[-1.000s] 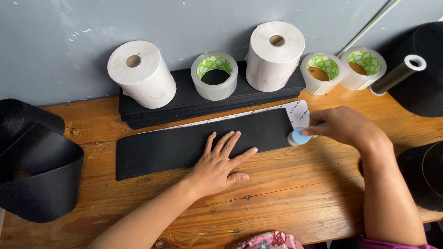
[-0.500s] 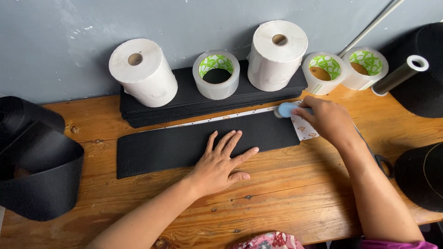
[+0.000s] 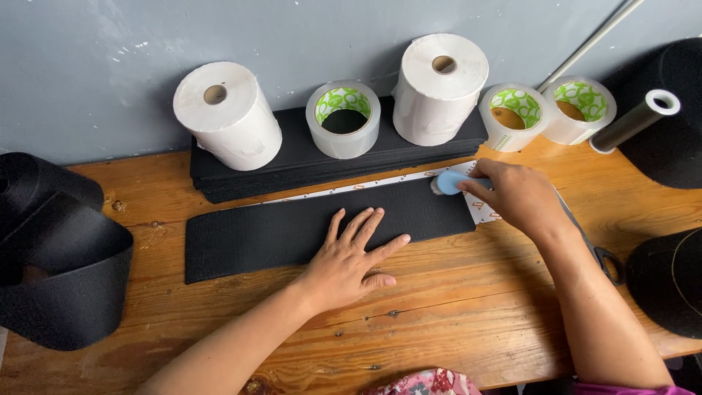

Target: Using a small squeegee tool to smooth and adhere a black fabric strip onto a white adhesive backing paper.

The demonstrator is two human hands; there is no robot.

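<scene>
A long black strip [image 3: 278, 230] lies flat on the wooden table [image 3: 453, 322], with a white patterned backing sheet [image 3: 344, 190] showing along its far edge and right end. My left hand [image 3: 351, 256] lies flat on the strip's middle, fingers spread. My right hand [image 3: 512, 194] grips a small light-blue brush [image 3: 447, 183], whose head touches the strip's upper right edge.
Behind the strip sits a stack of black strips [image 3: 322, 157] carrying two white paper rolls [image 3: 227, 113] and a clear tape roll [image 3: 344, 117]. More tape rolls [image 3: 545, 113] stand at the right. Black material rolls [image 3: 51, 249] lie at the far left and right. Scissors' handle [image 3: 608, 263] peeks out by my right forearm.
My right hand has carried the blue brush from the strip's right end up to its far edge and leftward along it. My left hand has stayed put.
</scene>
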